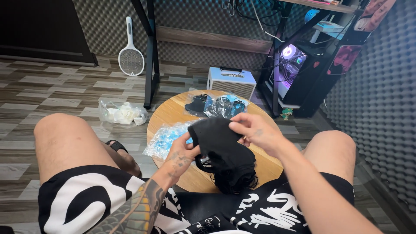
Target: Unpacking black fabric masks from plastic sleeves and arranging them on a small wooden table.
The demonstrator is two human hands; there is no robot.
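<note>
A round wooden table [173, 113] is set at frame centre on grey plank flooring [52, 86] — bagged items crowd its top, with open floor at left. A black mask [216, 141] is pinched by the left hand [181, 155] and right hand [255, 130] over the table's near edge — above a stack of black masks [232, 173].

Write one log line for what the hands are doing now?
left hand: holds black face mask | right hand: pinches mask's top edge | under: round wooden table | nearby: bagged masks
</note>
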